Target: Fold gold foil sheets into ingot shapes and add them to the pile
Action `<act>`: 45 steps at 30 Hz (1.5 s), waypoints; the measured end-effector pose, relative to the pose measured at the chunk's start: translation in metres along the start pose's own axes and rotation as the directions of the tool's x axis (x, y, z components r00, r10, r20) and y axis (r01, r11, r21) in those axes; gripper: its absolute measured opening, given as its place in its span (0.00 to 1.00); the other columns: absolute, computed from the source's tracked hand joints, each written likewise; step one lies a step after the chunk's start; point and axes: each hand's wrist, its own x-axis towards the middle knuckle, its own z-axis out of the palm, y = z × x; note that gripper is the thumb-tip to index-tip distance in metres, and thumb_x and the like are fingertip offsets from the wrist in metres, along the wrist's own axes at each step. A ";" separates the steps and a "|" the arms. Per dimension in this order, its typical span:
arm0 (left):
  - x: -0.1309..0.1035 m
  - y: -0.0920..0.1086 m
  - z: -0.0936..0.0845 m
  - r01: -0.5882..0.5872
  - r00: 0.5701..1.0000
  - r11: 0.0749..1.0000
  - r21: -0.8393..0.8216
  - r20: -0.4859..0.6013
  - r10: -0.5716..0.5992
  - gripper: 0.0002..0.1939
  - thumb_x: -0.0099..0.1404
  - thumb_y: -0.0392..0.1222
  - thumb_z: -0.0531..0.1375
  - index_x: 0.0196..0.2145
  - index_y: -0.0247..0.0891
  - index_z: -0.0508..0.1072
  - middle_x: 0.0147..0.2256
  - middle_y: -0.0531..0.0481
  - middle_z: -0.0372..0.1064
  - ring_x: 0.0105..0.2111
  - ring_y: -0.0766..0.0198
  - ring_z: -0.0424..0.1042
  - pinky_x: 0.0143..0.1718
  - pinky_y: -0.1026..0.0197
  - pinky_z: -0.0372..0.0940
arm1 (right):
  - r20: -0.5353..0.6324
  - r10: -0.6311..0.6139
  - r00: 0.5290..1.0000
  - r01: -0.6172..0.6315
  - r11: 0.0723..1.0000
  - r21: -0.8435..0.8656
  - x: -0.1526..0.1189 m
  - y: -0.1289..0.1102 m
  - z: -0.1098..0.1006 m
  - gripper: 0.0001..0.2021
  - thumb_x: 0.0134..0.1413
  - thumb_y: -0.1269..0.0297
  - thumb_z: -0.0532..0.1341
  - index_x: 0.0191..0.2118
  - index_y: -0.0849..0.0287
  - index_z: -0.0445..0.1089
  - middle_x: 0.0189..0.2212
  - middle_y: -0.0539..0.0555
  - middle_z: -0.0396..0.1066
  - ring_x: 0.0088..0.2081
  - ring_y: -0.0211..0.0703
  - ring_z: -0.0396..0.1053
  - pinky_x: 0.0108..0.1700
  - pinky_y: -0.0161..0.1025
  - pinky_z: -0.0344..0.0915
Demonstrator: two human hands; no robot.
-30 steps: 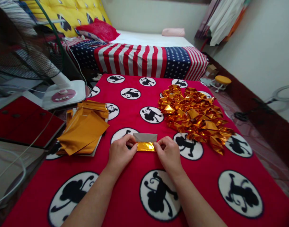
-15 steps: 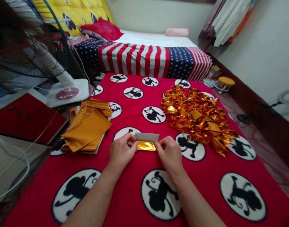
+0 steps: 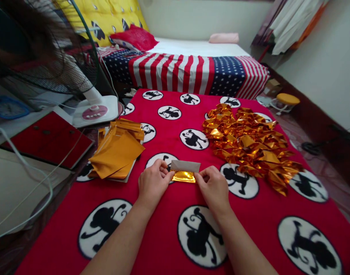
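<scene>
- Folding seems the step in hand: the left hand (image 3: 153, 183) and right hand (image 3: 213, 187) each pinch one end of the paper (image 3: 184, 176), between the two grips, above the red cloth (image 3: 157, 244).
- The next move likely calls for an even grip and a straight crease.
- The paper shows a shiny gold strip nearest, a dull grey flap beyond, its edges fairly straight.

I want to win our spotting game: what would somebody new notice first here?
Probably the shiny heap of folded gold foil, on the right of the red cloth. Next, both hands near the middle, pinching a gold-and-grey paper by its ends. Beyond the cloth, the stars-and-stripes bedspread stands out too.
</scene>
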 end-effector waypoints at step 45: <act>0.002 -0.014 -0.010 -0.482 0.874 0.876 0.030 0.096 0.477 0.13 0.58 0.42 0.63 0.42 0.47 0.80 0.37 0.50 0.70 0.37 0.62 0.70 0.39 0.62 0.63 | 0.104 -0.166 0.981 0.177 0.977 -0.116 -0.007 0.007 -0.013 0.10 0.58 0.59 0.61 0.41 0.49 0.79 0.33 0.49 0.68 0.30 0.36 0.67 0.28 0.34 0.55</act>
